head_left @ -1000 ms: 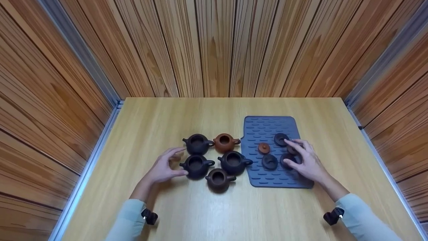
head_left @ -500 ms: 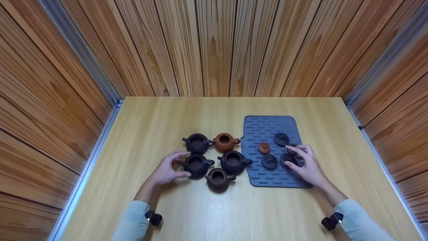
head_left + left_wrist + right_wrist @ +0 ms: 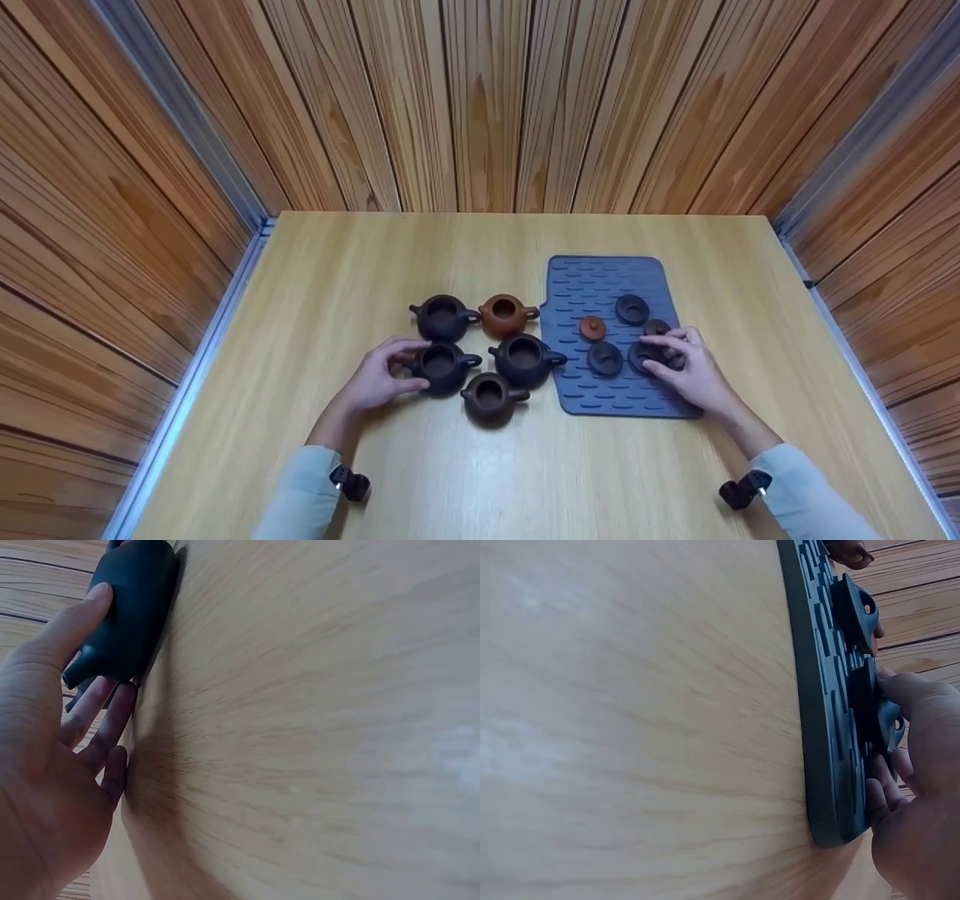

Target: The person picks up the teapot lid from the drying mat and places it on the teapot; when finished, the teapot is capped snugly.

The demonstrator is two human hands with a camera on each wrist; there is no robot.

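In the head view my left hand (image 3: 381,377) holds a black lidless teapot (image 3: 440,369) from its spout side, thumb at the front and index finger at the back. The left wrist view shows the thumb on the body of this teapot (image 3: 135,611), with the spout between thumb and fingers. My right hand (image 3: 694,375) pinches a dark teapot lid (image 3: 644,356) that lies on the grey mat (image 3: 600,277). Its thumb is on the lid (image 3: 865,701) in the right wrist view, where the other fingers are partly hidden.
Around the held teapot stand another black teapot (image 3: 441,319), a reddish-brown teapot (image 3: 507,324), a black teapot (image 3: 523,370) and a dark brown teapot (image 3: 487,409), all lidless. Other lids on the mat are a reddish one (image 3: 592,328) and dark ones (image 3: 631,309), (image 3: 604,360), (image 3: 657,328).
My left hand has moved right and closed in on the front-left black teapot. The right hand has drawn back slightly toward me, its fingers narrowing onto the lid.
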